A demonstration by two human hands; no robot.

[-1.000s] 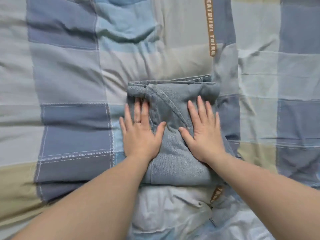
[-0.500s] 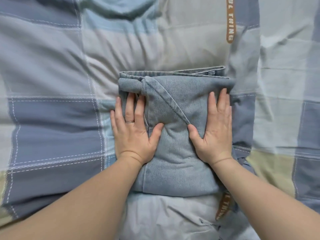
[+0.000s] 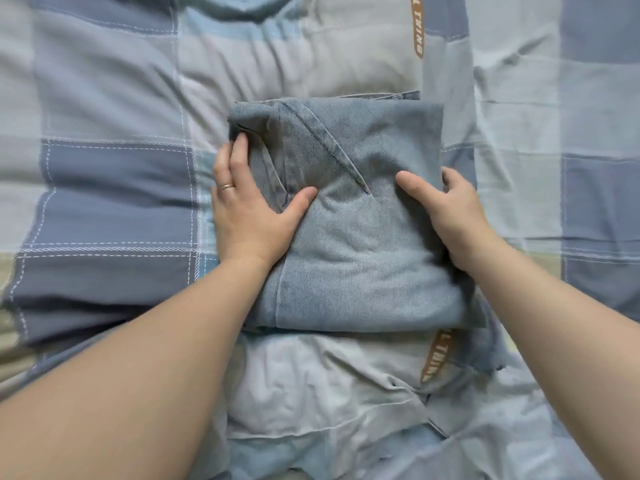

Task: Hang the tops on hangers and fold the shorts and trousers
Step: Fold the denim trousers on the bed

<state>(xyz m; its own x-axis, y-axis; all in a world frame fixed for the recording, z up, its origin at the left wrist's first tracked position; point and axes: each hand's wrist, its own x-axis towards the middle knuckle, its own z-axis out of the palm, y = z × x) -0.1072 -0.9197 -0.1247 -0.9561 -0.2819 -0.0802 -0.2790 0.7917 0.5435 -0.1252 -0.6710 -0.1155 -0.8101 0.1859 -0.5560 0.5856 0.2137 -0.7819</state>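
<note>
A pair of light blue denim jeans (image 3: 349,244) lies folded into a thick square bundle in the middle of the bed. My left hand (image 3: 247,213) grips the bundle's left edge, thumb on top and fingers curled down along the side; a ring shows on one finger. My right hand (image 3: 450,209) clasps the right edge the same way, thumb on the denim and fingers wrapped around the side and partly hidden. A stitched seam runs diagonally across the top fold.
The bed is covered by a wrinkled patchwork quilt (image 3: 114,188) in blue, grey and beige squares. An orange lettered strip (image 3: 417,26) runs up the quilt behind the jeans and shows again below them. No hangers or other clothes are in view.
Both hands slid from lying flat on top of the jeans outward to the left and right edges, and their fingers curled around the sides.
</note>
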